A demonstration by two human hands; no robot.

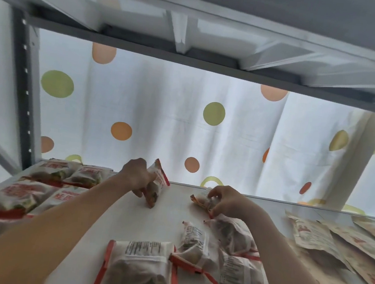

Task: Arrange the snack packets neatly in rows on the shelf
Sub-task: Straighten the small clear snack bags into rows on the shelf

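On the white shelf [166, 214], my left hand [136, 175] grips a white and red snack packet [157, 185], tilted up on its end near the back middle. My right hand [227, 201] closes its fingers on another packet [201, 199] lying flat further right. Several packets lie in rows, printed side up, at the left [43, 186]. Several loose packets lie face down in front of my right arm, the nearest one [142, 262] at the front.
Flat beige pouches [325, 237] overlap at the right end of the shelf. A grey upper shelf [218, 28] hangs low overhead. A spotted white curtain [161, 120] backs the shelf. Grey uprights stand at the left [24, 90] and right [365, 148].
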